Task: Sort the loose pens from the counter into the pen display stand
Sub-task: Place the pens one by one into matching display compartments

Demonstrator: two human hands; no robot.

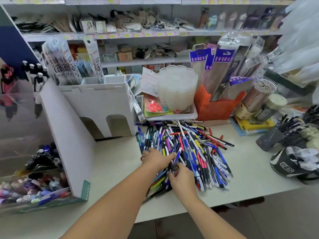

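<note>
Both hands' fingers (172, 155) pinch pens atop the pile (188, 152); bare counter (117, 152) lies leftward.

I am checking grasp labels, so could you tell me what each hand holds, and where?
Both hands pinch a blue pen over the pen pile: left near its upper part, right near its dark lower tip.
</note>
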